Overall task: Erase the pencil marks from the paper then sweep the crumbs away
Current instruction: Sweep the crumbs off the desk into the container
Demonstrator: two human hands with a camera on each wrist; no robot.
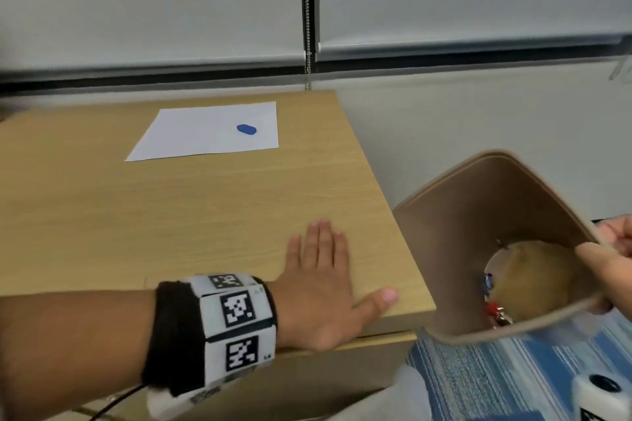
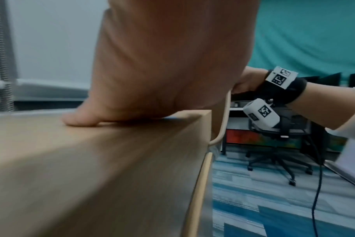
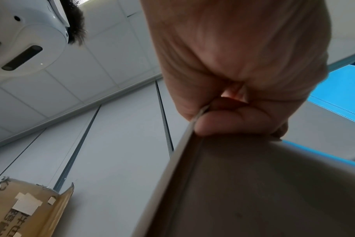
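Left hand (image 1: 318, 287) flat on table (image 1: 171, 215); right hand (image 1: 612, 260) pinching bin (image 1: 478, 215) rim.

A white rectangular sheet of paper (image 1: 208, 130) lies flat on the light wood-grain table (image 1: 171, 215), toward the far edge and nearer the far right corner than the near edge. Its sides sit slightly askew to the table edges. No pencil marks can be made out on it in the head view. A small blue oblong eraser (image 1: 246, 129) lies flat on the sheet's right half, within its borders. Crumbs cannot be discerned on the sheet or on the table.
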